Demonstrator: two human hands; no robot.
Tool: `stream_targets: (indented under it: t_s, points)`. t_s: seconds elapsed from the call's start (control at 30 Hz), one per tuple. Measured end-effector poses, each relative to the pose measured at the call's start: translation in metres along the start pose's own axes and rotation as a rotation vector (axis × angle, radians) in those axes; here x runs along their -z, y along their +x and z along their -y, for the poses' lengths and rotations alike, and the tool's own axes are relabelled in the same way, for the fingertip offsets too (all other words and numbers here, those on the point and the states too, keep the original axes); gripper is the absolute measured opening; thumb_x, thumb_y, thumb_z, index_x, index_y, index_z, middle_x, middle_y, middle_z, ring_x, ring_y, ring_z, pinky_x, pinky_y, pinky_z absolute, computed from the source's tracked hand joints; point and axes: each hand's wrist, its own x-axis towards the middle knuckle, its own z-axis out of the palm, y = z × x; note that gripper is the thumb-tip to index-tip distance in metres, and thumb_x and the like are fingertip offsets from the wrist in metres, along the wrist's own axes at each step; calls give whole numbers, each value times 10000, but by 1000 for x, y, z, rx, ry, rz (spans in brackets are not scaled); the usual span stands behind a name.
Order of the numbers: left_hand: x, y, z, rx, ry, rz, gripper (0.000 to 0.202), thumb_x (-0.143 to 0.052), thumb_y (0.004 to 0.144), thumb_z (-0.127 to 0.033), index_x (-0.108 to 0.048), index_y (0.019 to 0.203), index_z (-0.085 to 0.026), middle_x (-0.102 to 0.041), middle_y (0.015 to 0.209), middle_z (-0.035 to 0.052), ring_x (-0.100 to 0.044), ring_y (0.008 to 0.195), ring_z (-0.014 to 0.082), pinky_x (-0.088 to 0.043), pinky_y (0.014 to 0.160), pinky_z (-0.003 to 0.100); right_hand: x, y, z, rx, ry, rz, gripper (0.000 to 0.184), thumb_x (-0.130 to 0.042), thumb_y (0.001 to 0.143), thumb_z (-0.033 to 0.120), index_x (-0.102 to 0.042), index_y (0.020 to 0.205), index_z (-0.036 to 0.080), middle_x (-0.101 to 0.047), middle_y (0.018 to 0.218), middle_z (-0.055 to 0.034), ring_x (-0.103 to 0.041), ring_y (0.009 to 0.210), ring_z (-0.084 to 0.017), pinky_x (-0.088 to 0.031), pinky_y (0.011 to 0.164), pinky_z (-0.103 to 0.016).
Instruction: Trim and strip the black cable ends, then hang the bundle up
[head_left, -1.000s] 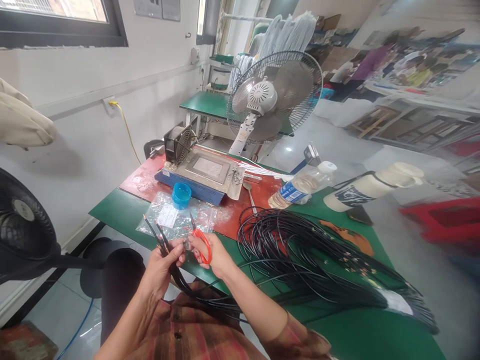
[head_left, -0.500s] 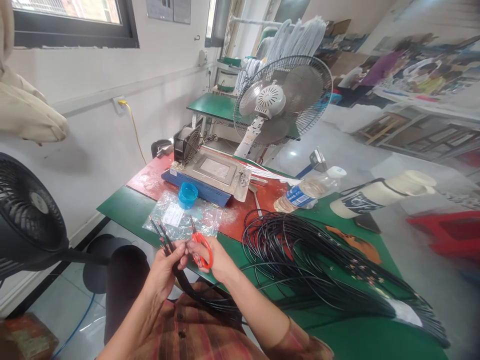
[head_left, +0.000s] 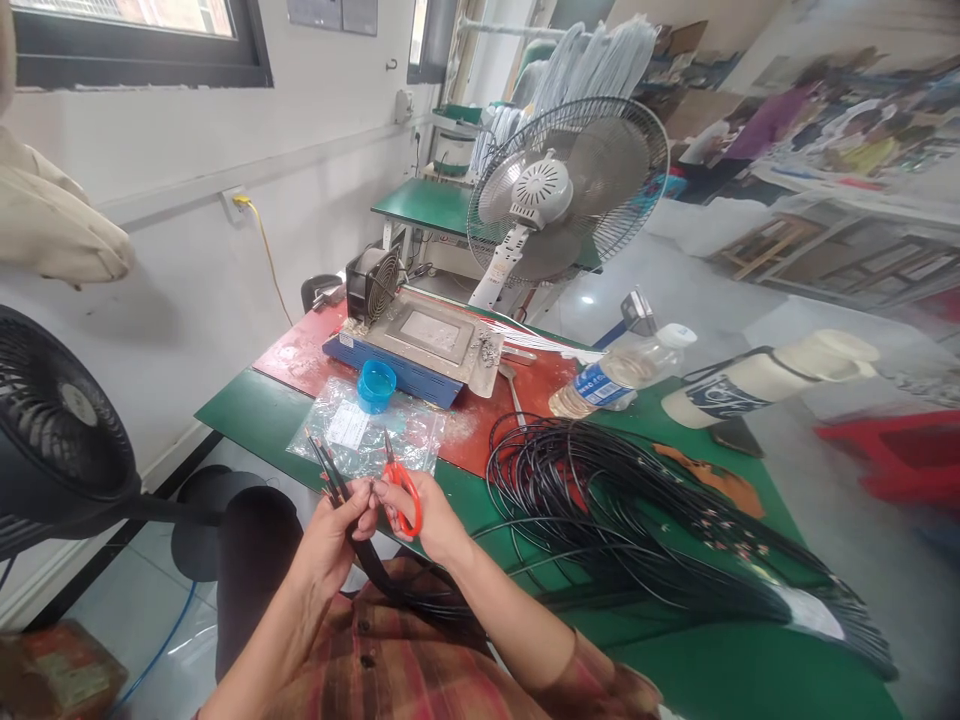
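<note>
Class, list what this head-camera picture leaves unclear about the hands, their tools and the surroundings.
Head view: how many cables the left hand grips; its fingers cover them.
Head view: whether the scissors in the right hand are open; too small, partly covered.
Head view: bottle label text; too small.
Head view: black fan; cut off by the left edge.

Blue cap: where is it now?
Head view, left of centre: the blue cap sits at the far edge of the clear plastic bag, right before the blue-based machine.

Nothing's actually readable here: the bottle (head_left: 600, 385) and cup (head_left: 720, 395) have print, but it's too blurry (wall signs (head_left: 330, 12) too).
</note>
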Motion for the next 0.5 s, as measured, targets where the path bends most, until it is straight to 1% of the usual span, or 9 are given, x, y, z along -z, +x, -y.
stream_targets:
  t_s: [0.1, 0.23, 0.33, 0.5]
  points:
    - [1, 1, 1, -32, 34, -19, 242, -631, 770, -322, -566, 659, -117, -372, 476, -41, -251, 459, 50, -176, 437, 200, 0, -2, 0, 32, -58, -23, 379, -698, 665, 482, -557, 661, 131, -427, 458, 65, -363, 357, -28, -232, 328, -153]
    - [-1, 0, 2, -107, 127, -39, 263, -610, 783, -351, -578, 662, -119, -409, 478, -30, -270, 461, 61, -179, 448, 219, 0, -2, 2, -7, -37, -13, 414, -642, 698, 541, -548, 669, 139, -421, 463, 65, -325, 328, -26, -188, 295, -161]
    - [-2, -1, 3, -121, 151, -52, 260, -610, 784, -348, -577, 664, -120, -415, 479, -29, -274, 464, 63, -175, 454, 226, 0, -1, 3, 16, -77, -30, 419, -639, 698, 545, -541, 655, 140, -419, 467, 64, -336, 330, -29, -189, 296, -160]
    - [-1, -1, 4, -90, 104, -41, 242, -624, 772, -343, -576, 683, -123, -408, 487, -33, -271, 469, 63, -168, 450, 221, 0, -2, 2, 105, -263, -70, 349, -656, 716, 470, -584, 648, 135, -442, 457, 49, -399, 377, -48, -282, 364, -166]
